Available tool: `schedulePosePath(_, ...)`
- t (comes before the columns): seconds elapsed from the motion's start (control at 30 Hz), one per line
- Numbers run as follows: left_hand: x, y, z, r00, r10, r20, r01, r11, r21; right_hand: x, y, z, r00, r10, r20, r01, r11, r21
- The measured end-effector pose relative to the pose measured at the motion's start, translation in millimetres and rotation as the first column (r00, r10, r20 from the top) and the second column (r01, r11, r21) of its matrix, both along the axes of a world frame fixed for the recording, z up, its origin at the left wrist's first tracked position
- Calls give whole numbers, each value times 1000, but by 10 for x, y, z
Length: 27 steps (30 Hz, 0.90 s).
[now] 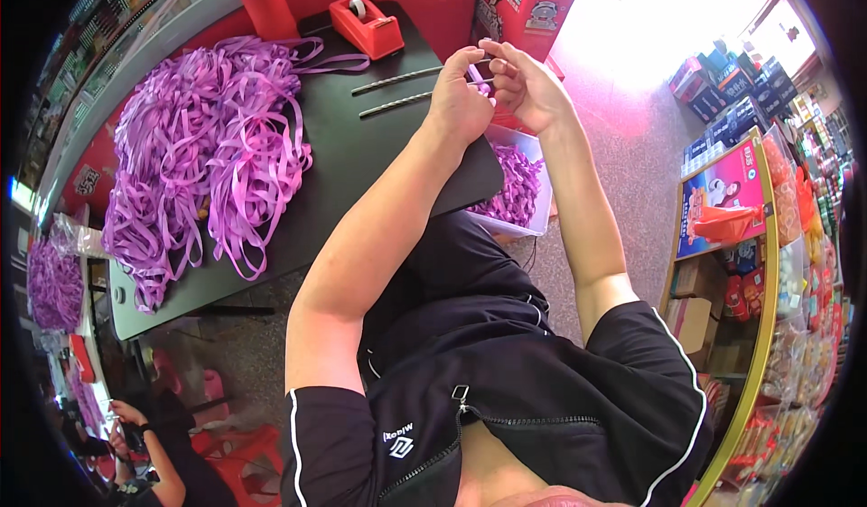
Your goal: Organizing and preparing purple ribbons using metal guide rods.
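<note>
Shiny flat purple fabric ribbon (475, 74) pinched by left hand (462, 99) and right hand (531, 90) at black table's (361, 150) edge.
Likely light, limp; best held endwise.

Satiny cloth ribbons (199, 146); matt tabletop (361, 164); glossy plastic tape dispenser (368, 32); ridged metal rods (395, 105).

Near twelve o'clock, your left hand (461, 102) hides part of the rods (393, 82) and ribbon (475, 74). At two, the table (361, 159) covers part of the tub (519, 230). At eight, the lower edge cuts off a co-worker (165, 473); what their fingers handle is too small to tell.
</note>
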<state>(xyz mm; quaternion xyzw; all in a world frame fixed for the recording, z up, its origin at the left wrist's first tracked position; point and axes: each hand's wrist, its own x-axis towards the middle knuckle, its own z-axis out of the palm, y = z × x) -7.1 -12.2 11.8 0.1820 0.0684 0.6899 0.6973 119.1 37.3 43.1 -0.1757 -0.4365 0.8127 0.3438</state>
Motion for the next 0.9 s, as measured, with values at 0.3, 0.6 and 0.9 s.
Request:
schedulePosePath(0.3,67,55,-136,970,157,-184,-188,969,-160,0,-259,-167,940,-338,36,327,928,180)
schedulePosePath(0.6,88,28,-98,962,155,-226,-200,961,-193,116,-369,-238,546,-836,53,125,144,982)
schedulePosePath(0.9,213,-39,92,951,131,-282,-211,937,-277,396,249,-134,599,-795,96,251,300,920)
